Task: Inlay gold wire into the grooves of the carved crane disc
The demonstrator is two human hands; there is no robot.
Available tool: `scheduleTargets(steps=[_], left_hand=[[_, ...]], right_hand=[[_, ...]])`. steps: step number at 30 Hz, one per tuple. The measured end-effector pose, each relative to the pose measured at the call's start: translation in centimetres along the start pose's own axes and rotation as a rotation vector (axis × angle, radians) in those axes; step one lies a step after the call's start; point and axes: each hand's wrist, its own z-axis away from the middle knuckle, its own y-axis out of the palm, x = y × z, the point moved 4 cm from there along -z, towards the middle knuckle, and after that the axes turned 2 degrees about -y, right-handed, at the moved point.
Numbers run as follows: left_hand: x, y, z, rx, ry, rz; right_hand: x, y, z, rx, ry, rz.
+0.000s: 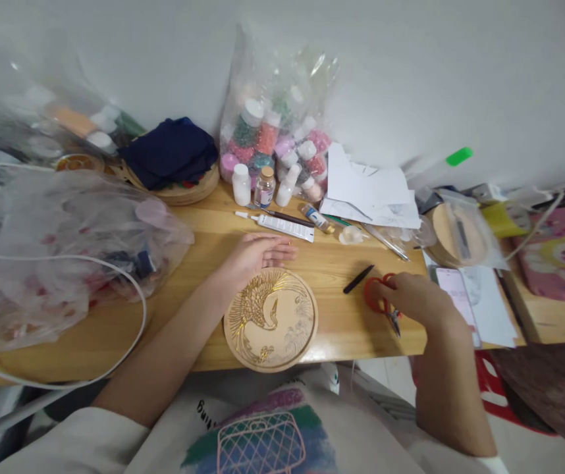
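Note:
A round wooden plaque (pixel 271 319) with a gold crane design lies at the table's front edge, its right part showing only drawn lines. My left hand (pixel 257 257) rests at the plaque's upper left rim, fingers pointing right and slightly curled, with a tiny gold bit at the fingertips. On the right, my right hand (pixel 405 294) is at the red-handled scissors (pixel 374 296), its fingers bent onto the handles. Small metal-tipped pliers or blades (pixel 395 322) point toward the front edge beneath that hand. Between plaque and scissors lies black tweezers (pixel 358 279).
Behind the plaque are a white glue tube (pixel 286 226), small bottles (pixel 265 187) and a bag of bead jars (pixel 277 131). Plastic bags (pixel 80 243) and a white cable fill the left. A phone (pixel 457 299), papers (pixel 369 187) and a pink pouch (pixel 564 253) lie right.

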Motion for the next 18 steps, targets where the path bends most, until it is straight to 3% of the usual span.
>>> scheduleTargets(steps=[3, 6, 8, 10, 14, 18], left_hand=[[0.0, 0.1, 0.0, -0.004, 0.001, 0.009], [0.0, 0.2, 0.1, -0.004, 0.0, 0.013], [-0.1, 0.2, 0.1, 0.003, -0.001, 0.011], [-0.1, 0.2, 0.1, 0.014, 0.0, 0.005], [-0.1, 0.1, 0.0, 0.026, 0.01, -0.007], [0.0, 0.1, -0.2, 0.037, 0.023, -0.013]], right_hand=[[-1.7, 0.6, -0.2, -0.027, 0.055, 0.009], [-1.2, 0.5, 0.0, -0.06, 0.102, 0.005], [0.7, 0.2, 0.3, -0.142, 0.092, -0.019], [3.7, -0.5, 0.4, -0.334, -0.003, -0.201], [10.7, 0.3, -0.6, -0.235, -0.419, -0.732], [13.0, 1.4, -2.4, -0.237, -0.436, -0.969]])
